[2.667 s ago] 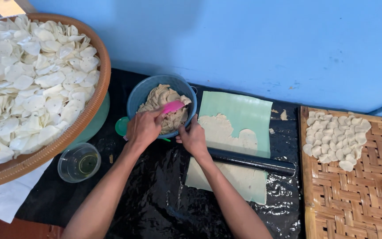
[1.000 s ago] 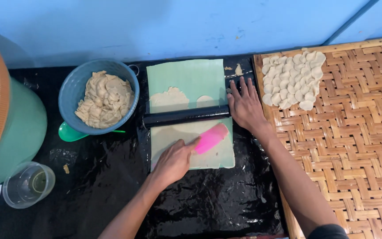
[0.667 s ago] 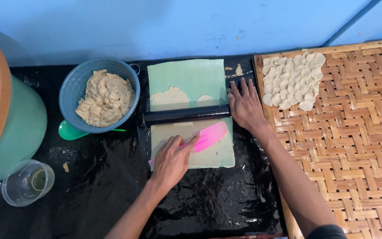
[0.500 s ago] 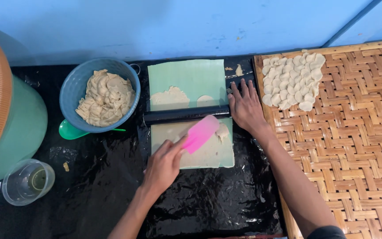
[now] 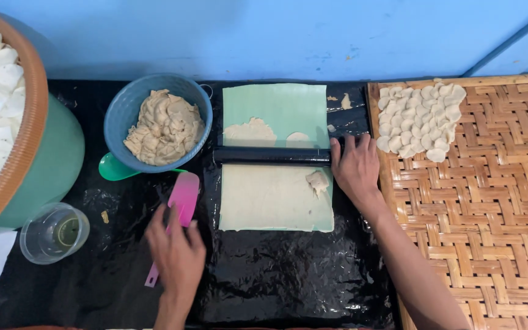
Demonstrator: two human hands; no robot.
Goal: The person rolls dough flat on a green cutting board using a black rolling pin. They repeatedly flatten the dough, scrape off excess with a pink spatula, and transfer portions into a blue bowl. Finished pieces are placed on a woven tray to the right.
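Left hand (image 5: pixel 178 256) gripping pink spatula (image 5: pixel 180 208) on black tabletop (image 5: pixel 288 275), right hand (image 5: pixel 355 168) fingers curled on black roller (image 5: pixel 270 156), green sheet (image 5: pixel 275 195) between hands, dough bowl (image 5: pixel 157 122) above left hand

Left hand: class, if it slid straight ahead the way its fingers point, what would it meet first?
Probably the pink spatula already under the left hand, then the green scoop below the blue bowl; depth is unclear.
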